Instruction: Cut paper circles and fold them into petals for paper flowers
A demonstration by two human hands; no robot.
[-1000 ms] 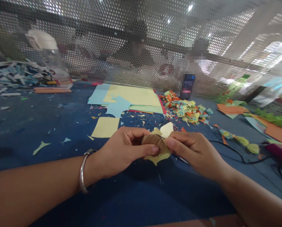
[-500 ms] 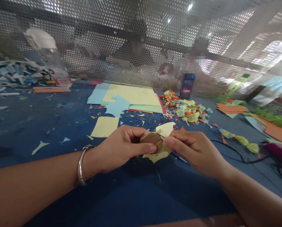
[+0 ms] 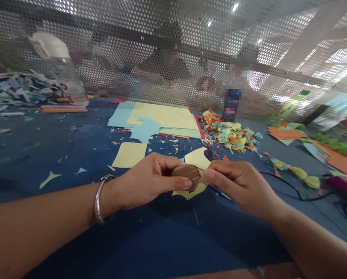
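My left hand (image 3: 153, 180) grips a flat round brown disc (image 3: 188, 174) between thumb and fingers, with the thumb across its face. A yellow paper sheet (image 3: 195, 155) with curved cut-outs along its edges lies against the back of the disc and shows above and below it. My right hand (image 3: 234, 182) is pinched around a thin dark rod-like tool (image 3: 200, 167), whose end meets the disc's right edge. Most of that tool is hidden by the fingers, so its kind is unclear. Below the right fingertips, a slim blue pointed item (image 3: 220, 192) shows in part.
Stacked coloured paper (image 3: 164, 114), a cut blue sheet (image 3: 146, 130) and a yellow piece (image 3: 129, 155) lie ahead. Folded paper pieces (image 3: 234, 135) are heaped right. A bottle (image 3: 64, 69) and paper strips (image 3: 19, 91) stand left. Behind a perforated screen (image 3: 118, 58) are people. A black cable (image 3: 295, 193) runs right.
The disc has turned slightly and faces me more squarely. The yellow paper behind it has shifted a little left. Both hands keep nearly the same place and hold.
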